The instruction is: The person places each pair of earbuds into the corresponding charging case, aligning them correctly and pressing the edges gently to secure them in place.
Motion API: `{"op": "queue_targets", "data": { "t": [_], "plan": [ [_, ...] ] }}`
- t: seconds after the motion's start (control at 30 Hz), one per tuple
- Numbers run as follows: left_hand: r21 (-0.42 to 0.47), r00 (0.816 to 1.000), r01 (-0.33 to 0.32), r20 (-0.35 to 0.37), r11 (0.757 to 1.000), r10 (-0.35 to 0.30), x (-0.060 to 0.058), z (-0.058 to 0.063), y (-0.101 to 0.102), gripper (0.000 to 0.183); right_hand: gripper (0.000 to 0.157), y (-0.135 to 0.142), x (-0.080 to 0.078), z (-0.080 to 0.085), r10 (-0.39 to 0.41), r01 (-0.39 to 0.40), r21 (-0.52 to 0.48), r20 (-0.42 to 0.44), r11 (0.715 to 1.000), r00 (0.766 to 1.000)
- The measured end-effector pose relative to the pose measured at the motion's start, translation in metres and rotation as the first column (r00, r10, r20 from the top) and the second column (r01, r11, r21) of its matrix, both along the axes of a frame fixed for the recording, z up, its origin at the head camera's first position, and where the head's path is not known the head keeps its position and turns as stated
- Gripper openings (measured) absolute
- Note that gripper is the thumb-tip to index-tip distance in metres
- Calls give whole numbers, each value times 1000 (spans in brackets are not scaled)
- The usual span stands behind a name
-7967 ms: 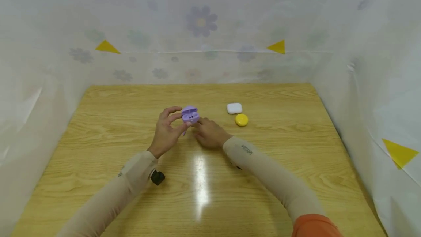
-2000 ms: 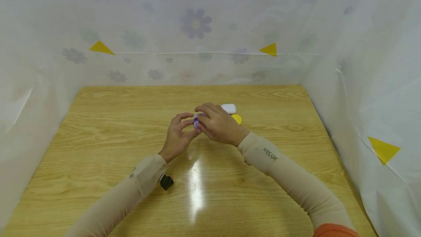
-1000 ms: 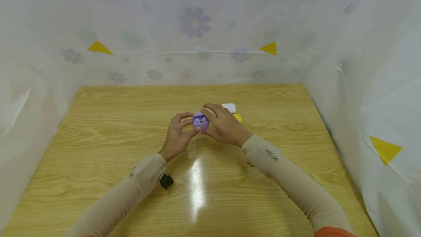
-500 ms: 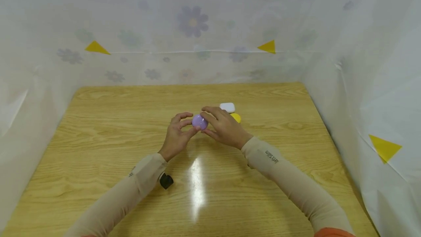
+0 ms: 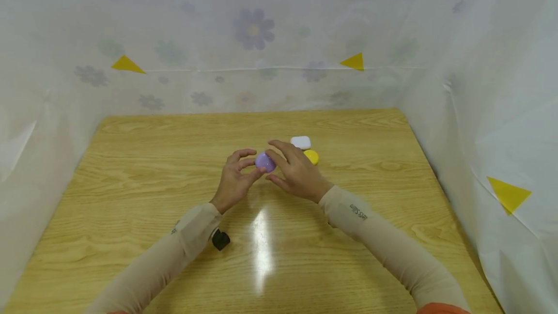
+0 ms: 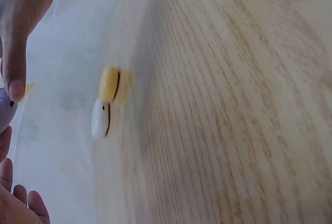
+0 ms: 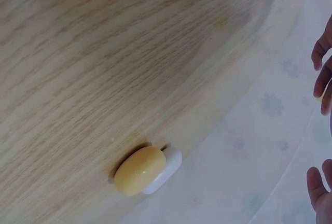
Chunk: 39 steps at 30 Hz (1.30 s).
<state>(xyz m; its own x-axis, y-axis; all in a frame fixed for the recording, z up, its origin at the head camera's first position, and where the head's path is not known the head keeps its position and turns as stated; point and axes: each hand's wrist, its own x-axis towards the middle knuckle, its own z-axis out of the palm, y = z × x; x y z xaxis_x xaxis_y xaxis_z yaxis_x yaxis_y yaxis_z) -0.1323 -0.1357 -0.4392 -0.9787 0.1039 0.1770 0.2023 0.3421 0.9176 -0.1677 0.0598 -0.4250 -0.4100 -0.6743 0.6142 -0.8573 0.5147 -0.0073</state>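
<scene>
A round purple earbud case (image 5: pixel 263 162) with its lid down is held above the wooden table in the head view. My left hand (image 5: pixel 233 180) grips its left side, thumb at the lower edge and fingers behind. From the right, my right hand (image 5: pixel 301 173) touches the lid with a fairly straight finger, its thumb held a little off the case. The left wrist view cuts off the purple case (image 6: pixel 5 109) at the left edge. Behind the right hand lie a glossy yellow rounded case (image 7: pixel 140 171) and a white earbud case (image 5: pixel 301 142), side by side.
The wood-grain table (image 5: pixel 174 159) is enclosed by pale flowered sheeting (image 5: pixel 196 28) at the back and sides. Yellow triangles (image 5: pixel 352 62) are stuck to the sheeting. A small black device (image 5: pixel 220 240) sits at the left wrist.
The purple case stood open eight seconds ago, with the right hand low on the table. The right hand came up to it; the lid swung shut within the last second. The right thumb then drew slightly away.
</scene>
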Motion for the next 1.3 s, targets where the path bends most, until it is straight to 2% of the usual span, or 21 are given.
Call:
{"op": "queue_targets", "data": {
  "t": [0.27,0.4,0.47,0.57,0.7,0.8,0.87,0.97,1.07,1.3],
  "plan": [
    [-11,1000,-1,31,1000,1,1,0,-2,27,50,-5,-2,0,-5,5,13,-8,1000,1000],
    [-62,1000,3,14,998,-2,2,-1,-7,34,49,-4,-7,-2,-10,9,14,49,1000,999],
    [-125,1000,2,-15,992,-4,3,-1,-12,37,49,-2,-11,-5,-26,24,23,92,999,995],
    [-264,994,6,-105,965,-35,5,-4,-19,40,48,1,-19,-13,-78,66,74,171,995,982],
    [-446,975,38,-178,894,-130,10,-11,-27,44,48,3,-31,-23,-181,119,216,296,969,938],
    [-525,969,89,-150,847,-195,14,-15,-29,47,49,3,-38,-29,-257,138,317,374,938,891],
    [-547,964,125,-132,828,-233,17,-18,-29,48,49,3,-42,-32,-293,145,354,412,924,863],
    [-558,961,175,-82,811,-264,20,-21,-29,48,47,2,-48,-37,-325,152,382,443,912,835],
    [-549,961,212,-32,809,-273,22,-22,-30,48,47,1,-52,-42,-340,153,400,454,904,823],
    [-527,962,235,5,816,-274,24,-22,-30,47,48,-6,-57,-52,-337,146,413,440,899,833]
  ]
}}
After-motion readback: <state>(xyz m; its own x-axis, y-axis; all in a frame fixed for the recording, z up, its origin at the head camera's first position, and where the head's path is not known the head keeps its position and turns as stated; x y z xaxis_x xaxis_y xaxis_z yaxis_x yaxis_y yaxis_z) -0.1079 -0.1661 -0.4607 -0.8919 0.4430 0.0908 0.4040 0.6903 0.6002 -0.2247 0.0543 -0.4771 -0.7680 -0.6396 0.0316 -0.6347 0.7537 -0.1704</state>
